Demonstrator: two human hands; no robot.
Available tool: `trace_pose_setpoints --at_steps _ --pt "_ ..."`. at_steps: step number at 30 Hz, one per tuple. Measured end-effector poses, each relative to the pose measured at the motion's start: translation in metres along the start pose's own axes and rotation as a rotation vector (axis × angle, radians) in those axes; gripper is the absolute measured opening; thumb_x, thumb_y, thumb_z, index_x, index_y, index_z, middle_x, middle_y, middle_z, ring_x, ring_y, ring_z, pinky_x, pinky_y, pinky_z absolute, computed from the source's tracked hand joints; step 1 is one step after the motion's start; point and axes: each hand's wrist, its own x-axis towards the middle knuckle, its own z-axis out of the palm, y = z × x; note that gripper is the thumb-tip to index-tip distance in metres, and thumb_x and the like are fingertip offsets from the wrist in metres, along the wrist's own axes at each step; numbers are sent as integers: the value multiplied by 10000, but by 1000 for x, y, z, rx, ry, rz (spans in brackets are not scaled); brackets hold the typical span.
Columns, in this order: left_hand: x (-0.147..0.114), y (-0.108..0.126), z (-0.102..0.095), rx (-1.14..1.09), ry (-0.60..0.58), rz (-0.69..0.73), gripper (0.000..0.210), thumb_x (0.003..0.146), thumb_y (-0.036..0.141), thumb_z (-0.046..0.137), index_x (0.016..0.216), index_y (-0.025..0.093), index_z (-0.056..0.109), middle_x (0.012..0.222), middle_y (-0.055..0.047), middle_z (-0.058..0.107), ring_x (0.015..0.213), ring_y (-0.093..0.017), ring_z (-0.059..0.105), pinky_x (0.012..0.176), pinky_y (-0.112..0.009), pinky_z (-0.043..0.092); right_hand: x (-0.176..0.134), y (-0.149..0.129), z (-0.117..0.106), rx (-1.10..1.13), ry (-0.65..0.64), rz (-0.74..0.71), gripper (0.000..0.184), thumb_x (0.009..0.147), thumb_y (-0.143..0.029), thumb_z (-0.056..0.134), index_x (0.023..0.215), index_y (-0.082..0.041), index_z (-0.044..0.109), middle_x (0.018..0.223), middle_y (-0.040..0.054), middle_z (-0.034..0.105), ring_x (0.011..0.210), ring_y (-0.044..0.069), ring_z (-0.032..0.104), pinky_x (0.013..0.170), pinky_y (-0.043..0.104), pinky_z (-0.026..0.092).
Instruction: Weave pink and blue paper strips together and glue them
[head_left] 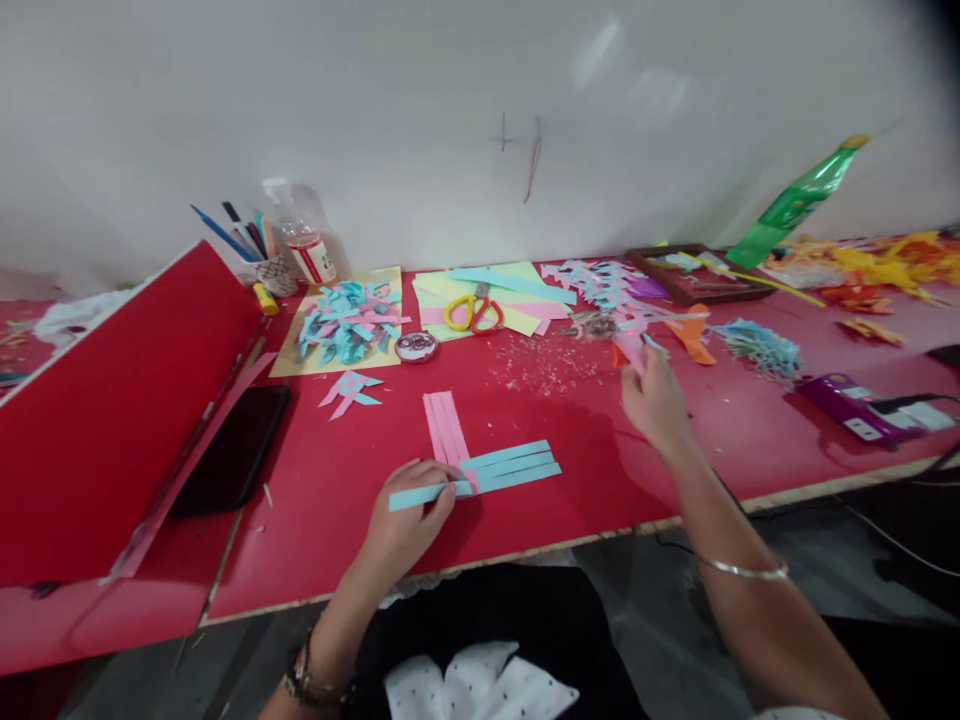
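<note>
My left hand [416, 515] lies low on the red table, its fingers pinching a crossing of paper strips. Blue strips [517, 466] run out to the right, and pink strips [446, 425] stand up away from me; one blue end pokes out left of my fingers. Off to the right, my right hand [656, 405] is closed around the pink handle of what looks like a glue gun [634, 350], partly hidden and blurred. Beside it lie an orange paper piece [696, 335] and a bundle of blue fringed paper [761, 348].
Scissors [474, 312] rest on coloured paper sheets at the back. A heap of cut strips [349, 322], a clear bottle [304, 240], a pen cup [276, 272] and a phone [236, 450] are leftward. A green bottle [799, 205] and purple power strip [859, 410] are rightward.
</note>
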Motion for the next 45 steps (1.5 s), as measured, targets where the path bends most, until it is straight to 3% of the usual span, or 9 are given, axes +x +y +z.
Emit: trace_pose_setpoints --at_steps 6,10,25,45 --pt "1 -2 2 -37 -3 -33 245 822 216 329 770 191 567 861 -14 617 840 -143 542 832 -291 392 -83 -37 -8 75 -171 -170 540 750 -425 439 1173 -97 374 1096 174 513 1002 262 506 767 372 452" --pt "0 -3 2 -54 -2 -35 261 837 227 301 809 195 559 878 -15 610 857 -142 534 852 -293 380 -104 -51 -11 9 -204 -271 540 735 -510 455 1119 -131 430 1033 144 553 938 254 542 705 339 476" --pt "-1 -6 3 -83 5 -31 285 845 237 284 813 193 564 872 -22 600 862 -146 527 819 -282 387 -105 -61 -14 -126 -199 -424 417 825 -429 356 1094 -132 468 935 120 583 848 219 552 669 314 448" --pt "-2 -4 3 -126 6 -47 257 845 251 306 791 187 549 880 -22 585 855 -139 526 802 -256 391 -105 -52 -19 -152 -137 -350 333 852 -338 331 1073 -149 494 920 100 604 816 210 553 656 304 424"
